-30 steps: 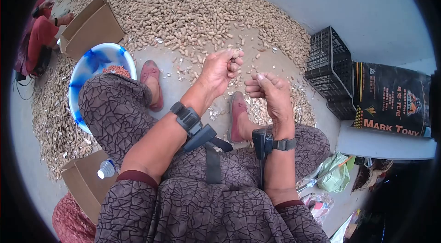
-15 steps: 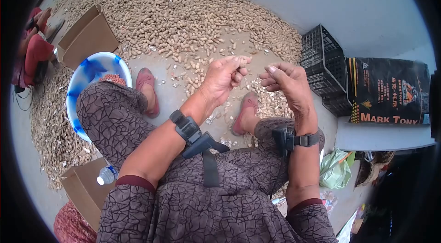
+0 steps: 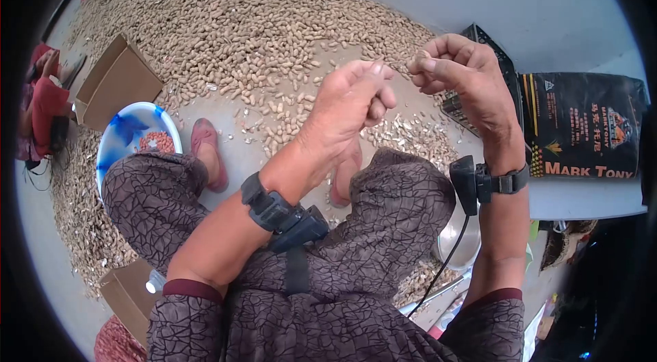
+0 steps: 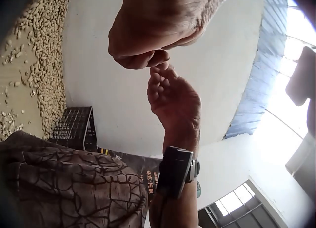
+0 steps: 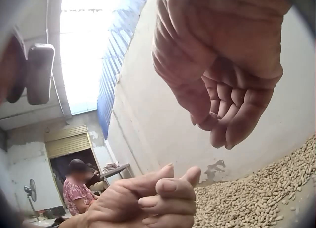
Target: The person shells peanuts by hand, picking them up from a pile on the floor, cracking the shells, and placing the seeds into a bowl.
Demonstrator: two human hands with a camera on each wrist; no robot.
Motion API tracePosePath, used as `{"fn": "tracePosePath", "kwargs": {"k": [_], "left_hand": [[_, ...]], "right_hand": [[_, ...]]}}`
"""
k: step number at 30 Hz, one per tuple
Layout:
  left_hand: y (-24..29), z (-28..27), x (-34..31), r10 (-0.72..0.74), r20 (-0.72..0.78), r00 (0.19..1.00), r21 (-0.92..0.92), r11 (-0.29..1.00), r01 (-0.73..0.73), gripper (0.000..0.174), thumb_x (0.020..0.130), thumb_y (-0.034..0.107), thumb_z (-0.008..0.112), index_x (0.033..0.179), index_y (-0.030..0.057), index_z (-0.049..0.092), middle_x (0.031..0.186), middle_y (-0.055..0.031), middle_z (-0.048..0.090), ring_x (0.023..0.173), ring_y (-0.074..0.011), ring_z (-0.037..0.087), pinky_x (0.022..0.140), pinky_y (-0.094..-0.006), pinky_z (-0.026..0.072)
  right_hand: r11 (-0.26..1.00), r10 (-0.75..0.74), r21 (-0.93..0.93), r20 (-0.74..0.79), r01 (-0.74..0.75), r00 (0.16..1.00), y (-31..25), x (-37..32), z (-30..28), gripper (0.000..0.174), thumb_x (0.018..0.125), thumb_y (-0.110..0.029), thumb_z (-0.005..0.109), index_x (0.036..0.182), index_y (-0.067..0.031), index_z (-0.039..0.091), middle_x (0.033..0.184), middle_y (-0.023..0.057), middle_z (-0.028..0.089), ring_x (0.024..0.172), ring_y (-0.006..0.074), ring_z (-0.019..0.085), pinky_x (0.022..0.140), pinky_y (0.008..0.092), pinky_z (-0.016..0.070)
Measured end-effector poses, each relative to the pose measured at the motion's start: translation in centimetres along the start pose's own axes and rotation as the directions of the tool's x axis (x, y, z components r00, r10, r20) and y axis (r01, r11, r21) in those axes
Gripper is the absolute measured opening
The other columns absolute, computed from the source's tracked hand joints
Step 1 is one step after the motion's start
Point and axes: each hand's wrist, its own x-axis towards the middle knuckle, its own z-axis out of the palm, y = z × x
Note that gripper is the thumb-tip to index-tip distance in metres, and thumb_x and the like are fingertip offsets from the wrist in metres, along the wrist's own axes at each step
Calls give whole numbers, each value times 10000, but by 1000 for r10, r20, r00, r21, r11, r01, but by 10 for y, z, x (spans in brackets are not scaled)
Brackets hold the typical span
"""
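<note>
In the head view my left hand is raised over the floor between the legs, its fingers curled and the thumb pressed along the index finger. Nothing shows between them. My right hand is up to its right, palm turned inward, with thumb and index fingertip brought together. In the right wrist view the right hand shows a tiny brownish edge at that pinch; I cannot tell what it is. The fingertips of both hands face each other across a narrow gap. Unshelled peanuts are heaped on the floor beyond them.
A blue and white basin with shelled peanuts stands by the left knee. A cardboard box lies behind it. At right are a black crate and a black sack. Another person sits in the background.
Both hands have risen and moved to the right in the head view, the right hand further. The right knee has come up, and a metal bowl now shows beside it.
</note>
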Motion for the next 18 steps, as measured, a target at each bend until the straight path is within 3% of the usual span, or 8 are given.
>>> {"fn": "tracePosePath", "kwargs": {"k": [2,7,10,12,13,15,18], "left_hand": [[-5,-17,0,-110,-92,990,12,994,112,180,880,154,452,966,0,490,670,-8,514,514,-36,407,435,-162,307],[-37,-69,0,-175,-216,961,-115,982,153,153,864,120,455,948,-5,487,668,-13,511,506,-51,397,429,-178,298],[-47,-83,-5,-229,-286,931,-138,971,197,151,862,117,456,944,-5,490,668,-16,510,508,-57,398,437,-187,304],[-54,-89,-7,-262,-319,911,-145,963,227,149,863,119,457,940,-4,493,669,-17,509,509,-58,397,440,-190,305],[-58,-93,-7,-289,-331,898,-134,957,259,146,865,119,456,942,1,494,671,-16,510,509,-60,395,443,-192,305],[-66,-99,-8,-325,-344,881,-119,946,302,142,866,119,456,944,6,495,672,-16,510,509,-61,393,446,-193,304],[-77,-103,-8,-385,-391,836,-133,922,363,135,870,118,450,942,15,500,665,-13,508,501,-62,382,445,-190,295]], "right_hand": [[998,35,53,-50,-33,998,32,5,-16,130,750,-78,589,829,20,562,697,79,603,604,116,579,544,208,476],[929,311,233,-77,-286,947,181,4,-23,78,747,-42,592,797,-3,546,689,69,600,546,99,562,487,200,469],[869,458,280,-139,-408,878,270,-9,0,44,742,-22,591,758,6,561,658,66,584,521,110,552,476,206,465],[779,558,409,-107,-476,823,320,-19,19,68,720,9,590,778,25,559,657,75,581,509,131,553,445,225,465],[773,565,417,-108,-479,818,340,-24,28,68,720,9,590,778,25,559,657,75,581,509,131,553,445,225,465],[668,702,422,-84,-613,707,372,-30,47,59,729,27,559,787,30,570,674,86,585,514,143,560,438,235,469],[609,762,447,-100,-655,640,402,-30,71,88,735,39,531,806,27,581,684,89,589,511,148,563,436,241,470]]}}
